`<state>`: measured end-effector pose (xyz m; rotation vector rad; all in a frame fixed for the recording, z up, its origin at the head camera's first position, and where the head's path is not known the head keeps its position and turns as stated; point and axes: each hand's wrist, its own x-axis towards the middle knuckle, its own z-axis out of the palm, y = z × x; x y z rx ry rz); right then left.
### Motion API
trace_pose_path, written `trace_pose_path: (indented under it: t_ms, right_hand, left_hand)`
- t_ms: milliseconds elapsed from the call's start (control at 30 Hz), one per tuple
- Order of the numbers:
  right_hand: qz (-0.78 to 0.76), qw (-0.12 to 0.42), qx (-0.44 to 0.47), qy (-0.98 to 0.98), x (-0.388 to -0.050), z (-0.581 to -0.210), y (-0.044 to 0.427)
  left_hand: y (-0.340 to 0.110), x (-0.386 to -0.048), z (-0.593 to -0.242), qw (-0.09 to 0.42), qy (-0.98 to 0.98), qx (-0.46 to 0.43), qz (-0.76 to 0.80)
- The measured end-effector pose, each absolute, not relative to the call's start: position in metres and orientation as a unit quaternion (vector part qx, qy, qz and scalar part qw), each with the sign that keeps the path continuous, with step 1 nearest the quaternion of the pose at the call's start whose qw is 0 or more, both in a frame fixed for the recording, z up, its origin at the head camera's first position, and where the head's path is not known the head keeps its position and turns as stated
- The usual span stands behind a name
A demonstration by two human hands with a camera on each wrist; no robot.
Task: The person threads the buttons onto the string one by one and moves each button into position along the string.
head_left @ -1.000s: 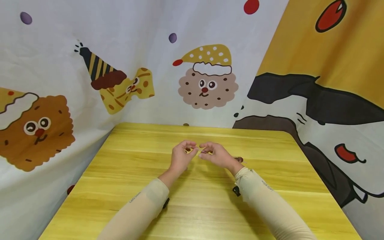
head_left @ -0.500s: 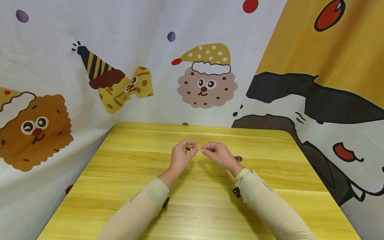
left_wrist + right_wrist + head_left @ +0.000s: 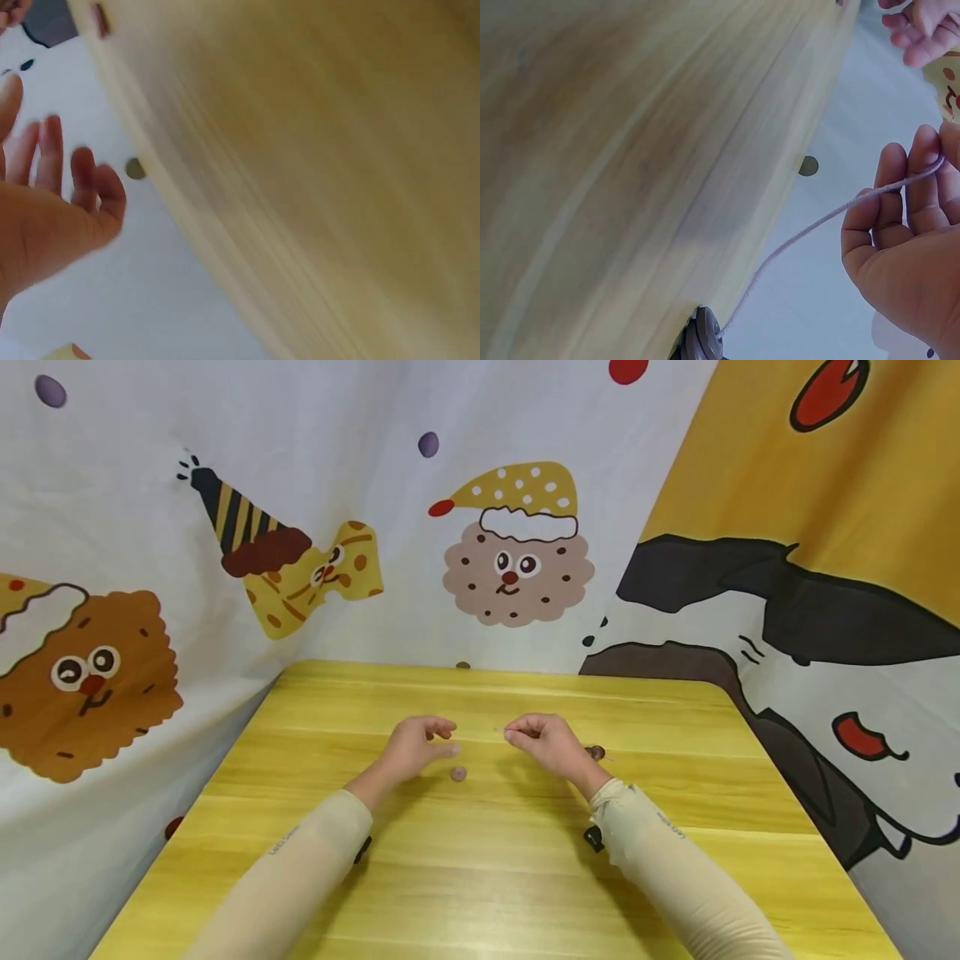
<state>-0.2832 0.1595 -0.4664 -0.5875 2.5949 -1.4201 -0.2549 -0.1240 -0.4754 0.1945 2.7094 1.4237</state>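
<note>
My right hand (image 3: 551, 747) pinches a thin pale purple cord (image 3: 802, 232) between thumb and fingertips. In the head view a short end of the cord (image 3: 500, 730) sticks out left of the fingertips. From the fingers the cord sags across to a stack of dark round discs (image 3: 703, 336), seen by the right wrist as brown discs (image 3: 596, 752) in the head view. My left hand (image 3: 412, 747) is open and holds nothing, fingers apart. Just below its thumb a small round brownish disc (image 3: 458, 773) lies on the table, apart from the hand.
The wood-grain table (image 3: 465, 877) extends around both forearms. A white cloth (image 3: 390, 410) printed with cartoon cookies hangs directly behind its far edge. Dark wrist devices show under the left sleeve (image 3: 363, 850) and beside the right sleeve (image 3: 594, 838).
The right fingers first closed on the cord near the left fingertips. Since then my left hand has parted from it and drawn left, uncovering the small disc. The right hand stays nearly in place.
</note>
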Motion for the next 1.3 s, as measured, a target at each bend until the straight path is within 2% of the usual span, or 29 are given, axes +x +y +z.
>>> trace_pose_path:
  t_ms: [200, 367, 1300]
  right_hand:
    - [-0.464, 0.063, -0.199, 0.861, -0.283, -0.464, 0.16]
    - [-0.47, 0.072, -0.2, 0.856, -0.283, -0.463, 0.159]
    - [-0.488, 0.082, -0.186, 0.849, -0.277, -0.467, 0.165]
  left_hand:
    - [-0.133, -0.257, -0.481, 0.117, 0.883, 0.127, 0.437]
    - [-0.136, -0.256, -0.492, 0.148, 0.89, 0.147, 0.406]
    - [-0.132, -0.255, -0.499, 0.124, 0.897, 0.156, 0.395]
